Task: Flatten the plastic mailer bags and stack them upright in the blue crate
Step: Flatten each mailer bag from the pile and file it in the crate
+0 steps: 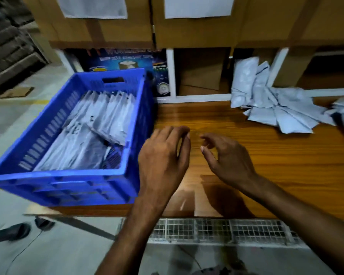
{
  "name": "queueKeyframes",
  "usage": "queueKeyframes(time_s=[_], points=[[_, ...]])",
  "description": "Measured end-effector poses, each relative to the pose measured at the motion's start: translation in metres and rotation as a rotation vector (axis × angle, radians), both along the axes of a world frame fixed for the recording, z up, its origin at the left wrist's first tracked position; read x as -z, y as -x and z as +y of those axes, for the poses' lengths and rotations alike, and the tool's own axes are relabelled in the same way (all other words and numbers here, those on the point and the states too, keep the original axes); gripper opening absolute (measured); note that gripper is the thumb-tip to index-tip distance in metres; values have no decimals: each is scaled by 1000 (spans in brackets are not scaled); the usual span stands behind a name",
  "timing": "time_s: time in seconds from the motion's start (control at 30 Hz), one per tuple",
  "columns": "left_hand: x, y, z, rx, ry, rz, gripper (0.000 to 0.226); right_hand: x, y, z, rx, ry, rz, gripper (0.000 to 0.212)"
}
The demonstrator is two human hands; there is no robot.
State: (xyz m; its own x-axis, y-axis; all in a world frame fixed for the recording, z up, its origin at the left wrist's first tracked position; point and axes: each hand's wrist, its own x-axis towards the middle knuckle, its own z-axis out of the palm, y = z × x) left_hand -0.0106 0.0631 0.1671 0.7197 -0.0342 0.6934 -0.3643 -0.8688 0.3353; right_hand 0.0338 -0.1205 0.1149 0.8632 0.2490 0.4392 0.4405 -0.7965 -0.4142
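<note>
Bare tabletop (266,155) lies between blue crate (72,175) and loose mailers (276,112).

A wooden table (276,161) with a glossy, streaked grain fills the right side; behind it stands a white shelf frame (170,74) split into open compartments; the left one holds a blue printed tape box (127,59), the middle one brown cardboard (203,76); large cardboard boxes (107,30) sit on top, each with a white paper sheet (91,6) stuck on; a wire mesh rack (216,229) runs under the table's near edge; the grey floor (12,124) shows a faint yellow line (34,101), a cardboard scrap (16,92), dark sandals (11,232) and a thin cable (24,251); flattened cardboard stacks (8,46) lean at far left; the light is dim.
</note>
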Motion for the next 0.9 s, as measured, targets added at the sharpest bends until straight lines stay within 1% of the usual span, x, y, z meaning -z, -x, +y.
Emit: queueKeyframes(time_s=[0.1, 0.17, 0.23, 0.33, 0.47, 0.53, 0.63, 0.77, 0.9], points=[[21, -13, -63, 90, 23, 92, 18, 17, -4, -65, 89, -29, 81, 29], [44, -27, -101, 116, 18, 177, 16, 27, -6, -109, 132, -28, 160, 25], [70, -42, -136, 153, 61, 288, 14, 35, -9, -150, 180, -3, 204, 24], [107, -59, -183, 281, 68, 482, 18, 43, -14, -203, 263, 3, 178, 24], [137, -82, -256, 526, -43, 609, 31, 50, -26, -267, 410, -9, 121, 23], [150, -94, -295, 651, -131, 629, 35, 53, -36, -300, 488, -19, 117, 24], [171, -117, -349, 777, -271, 580, 45, 55, -52, -350, 612, -9, 93, 26], [185, -151, -409, 839, -370, 541, 62, 55, -91, -414, 751, 11, 72, 32], [191, -176, -451, 821, -410, 522, 67, 50, -148, -477, 846, 53, 60, 41]])
